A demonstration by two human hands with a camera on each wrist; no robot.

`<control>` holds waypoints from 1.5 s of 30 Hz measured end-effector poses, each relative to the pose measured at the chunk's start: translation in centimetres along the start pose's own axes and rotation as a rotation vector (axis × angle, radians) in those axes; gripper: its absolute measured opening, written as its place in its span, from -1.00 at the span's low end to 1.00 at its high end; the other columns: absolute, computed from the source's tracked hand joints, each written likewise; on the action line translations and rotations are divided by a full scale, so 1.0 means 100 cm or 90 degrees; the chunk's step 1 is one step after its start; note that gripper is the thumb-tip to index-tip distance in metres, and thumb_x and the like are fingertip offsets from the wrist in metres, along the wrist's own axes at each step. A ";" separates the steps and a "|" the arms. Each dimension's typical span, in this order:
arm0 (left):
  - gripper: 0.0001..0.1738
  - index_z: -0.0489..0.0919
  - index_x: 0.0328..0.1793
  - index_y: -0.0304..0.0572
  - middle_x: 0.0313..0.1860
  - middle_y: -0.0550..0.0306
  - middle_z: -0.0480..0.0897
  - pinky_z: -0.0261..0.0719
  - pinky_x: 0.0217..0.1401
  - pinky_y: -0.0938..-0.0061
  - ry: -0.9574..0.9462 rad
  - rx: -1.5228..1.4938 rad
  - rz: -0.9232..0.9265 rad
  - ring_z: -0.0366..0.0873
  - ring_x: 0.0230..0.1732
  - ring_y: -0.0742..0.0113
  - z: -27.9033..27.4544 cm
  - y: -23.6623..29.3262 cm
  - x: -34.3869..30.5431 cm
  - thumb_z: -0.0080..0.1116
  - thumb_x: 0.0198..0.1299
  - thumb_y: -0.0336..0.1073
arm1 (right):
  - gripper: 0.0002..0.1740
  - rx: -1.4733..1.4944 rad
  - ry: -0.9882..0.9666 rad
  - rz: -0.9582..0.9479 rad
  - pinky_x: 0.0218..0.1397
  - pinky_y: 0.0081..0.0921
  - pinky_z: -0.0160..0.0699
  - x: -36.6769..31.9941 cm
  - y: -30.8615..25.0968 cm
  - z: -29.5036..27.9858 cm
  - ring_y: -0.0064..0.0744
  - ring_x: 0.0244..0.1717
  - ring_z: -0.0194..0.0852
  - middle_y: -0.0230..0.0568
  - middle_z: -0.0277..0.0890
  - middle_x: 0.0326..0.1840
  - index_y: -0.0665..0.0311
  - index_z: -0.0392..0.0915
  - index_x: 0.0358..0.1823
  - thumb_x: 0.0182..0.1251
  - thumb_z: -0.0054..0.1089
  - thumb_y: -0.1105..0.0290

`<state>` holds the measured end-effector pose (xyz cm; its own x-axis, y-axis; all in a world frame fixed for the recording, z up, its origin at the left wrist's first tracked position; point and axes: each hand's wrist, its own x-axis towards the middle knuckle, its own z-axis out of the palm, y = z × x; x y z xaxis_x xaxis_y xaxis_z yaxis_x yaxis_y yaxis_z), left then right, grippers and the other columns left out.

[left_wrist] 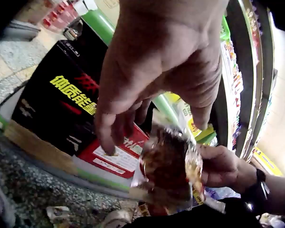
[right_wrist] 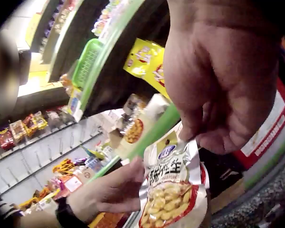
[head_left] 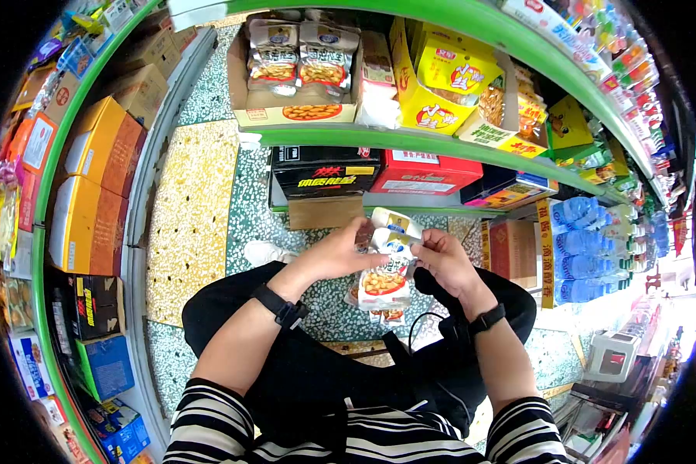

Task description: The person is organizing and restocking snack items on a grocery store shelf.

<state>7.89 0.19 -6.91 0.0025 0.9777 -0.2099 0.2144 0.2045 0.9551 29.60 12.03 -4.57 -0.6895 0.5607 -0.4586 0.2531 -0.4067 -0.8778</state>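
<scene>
1. Right hand pinches the peanut packet near its top;
2. left hand, fingers loosely spread, is beside its opposite edge;
3. packet lies between hands, its top pointing toward the shelf.

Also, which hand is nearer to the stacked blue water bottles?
The right hand. It is at the bottle side of the peanut packets, with the bottles off to its right; the left hand is on the packets' far side.

lower pkt mostly hidden behind front pkt; far-r goods blurry
</scene>
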 end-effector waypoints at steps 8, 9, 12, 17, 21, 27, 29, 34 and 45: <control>-0.09 0.07 0.44 -0.40 0.30 -0.08 0.41 0.37 0.37 0.34 0.003 -0.390 0.078 0.41 0.29 0.27 -0.003 0.030 -0.029 0.42 0.06 -0.39 | -0.90 -0.015 0.165 -0.132 -0.27 -0.71 0.44 -0.008 -0.042 0.049 -0.74 -0.32 0.42 -0.49 0.49 -0.30 0.23 0.47 -0.16 0.40 0.18 0.42; -0.09 0.05 0.45 -0.39 0.31 -0.08 0.39 0.36 0.37 0.34 0.010 -0.408 0.099 0.40 0.30 0.28 -0.004 0.028 -0.029 0.40 0.08 -0.41 | -0.89 -0.061 0.195 -0.160 -0.29 -0.69 0.44 -0.006 -0.043 0.053 -0.73 -0.35 0.42 -0.48 0.49 -0.32 0.25 0.47 -0.18 0.38 0.21 0.42; -0.13 0.01 0.47 -0.32 0.31 -0.01 0.38 0.34 0.39 0.35 -0.004 -0.394 0.111 0.36 0.32 0.31 -0.009 0.023 -0.029 0.31 0.13 -0.47 | -0.84 -0.166 0.269 -0.254 -0.38 -0.67 0.40 0.001 -0.049 0.064 -0.74 -0.44 0.36 -0.46 0.48 -0.40 0.31 0.47 -0.24 0.30 0.28 0.44; -0.16 0.02 0.49 -0.23 0.32 0.03 0.38 0.34 0.39 0.36 -0.003 -0.315 0.143 0.35 0.33 0.34 -0.011 0.017 -0.032 0.24 0.16 -0.52 | -0.86 -0.299 0.256 -0.334 -0.35 -0.63 0.37 0.011 -0.052 0.068 -0.70 -0.43 0.34 -0.42 0.48 -0.44 0.34 0.48 -0.30 0.30 0.26 0.45; -0.18 0.05 0.48 -0.25 0.30 0.03 0.39 0.36 0.37 0.37 0.009 -0.328 0.143 0.36 0.30 0.36 -0.014 0.021 -0.034 0.26 0.16 -0.49 | -0.80 -0.339 0.271 -0.359 -0.21 -0.49 0.46 0.018 -0.048 0.070 -0.51 -0.32 0.44 -0.29 0.50 -0.37 0.34 0.45 -0.15 0.32 0.25 0.42; -0.16 0.05 0.51 -0.18 0.27 0.07 0.38 0.47 0.25 0.38 -0.019 -0.232 0.087 0.40 0.23 0.35 -0.011 0.021 -0.044 0.29 0.20 -0.32 | -0.53 -0.378 0.194 -0.316 0.07 -0.42 0.49 0.004 -0.040 0.091 -0.33 0.00 0.50 -0.09 0.54 -0.05 0.36 0.44 0.06 0.24 0.37 0.25; -0.18 0.03 0.51 -0.17 0.24 0.06 0.39 0.50 0.23 0.38 0.028 -0.249 0.079 0.43 0.19 0.34 -0.005 0.019 -0.042 0.23 0.21 -0.44 | -0.65 -0.254 0.216 -0.327 -0.05 -0.49 0.48 0.014 -0.031 0.091 -0.43 -0.15 0.47 -0.21 0.53 -0.25 0.34 0.48 -0.08 0.25 0.36 0.28; -0.31 0.18 0.41 -0.22 0.18 0.02 0.48 0.59 0.17 0.33 0.020 -0.518 -0.009 0.55 0.13 0.22 0.008 0.039 -0.046 0.21 0.19 -0.54 | -0.82 -0.024 0.229 -0.389 -0.18 -0.57 0.36 0.016 -0.027 0.103 -0.64 -0.28 0.28 -0.40 0.40 -0.41 0.31 0.41 -0.26 0.34 0.25 0.42; -0.42 0.34 0.28 -0.32 0.06 0.05 0.57 0.54 0.08 0.46 0.075 -0.278 0.005 0.56 0.04 0.37 0.010 0.007 -0.033 0.25 0.11 -0.58 | -0.56 -0.400 0.333 -0.363 -0.21 -0.36 0.52 0.012 -0.031 0.074 -0.22 -0.26 0.54 -0.05 0.53 -0.23 0.33 0.42 -0.06 0.22 0.37 0.19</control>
<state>9.01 -2.90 -5.72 -0.1141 0.9728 -0.2014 -0.2178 0.1733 0.9605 22.98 8.61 -1.32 -0.4717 0.8625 0.1835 0.3952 0.3928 -0.8304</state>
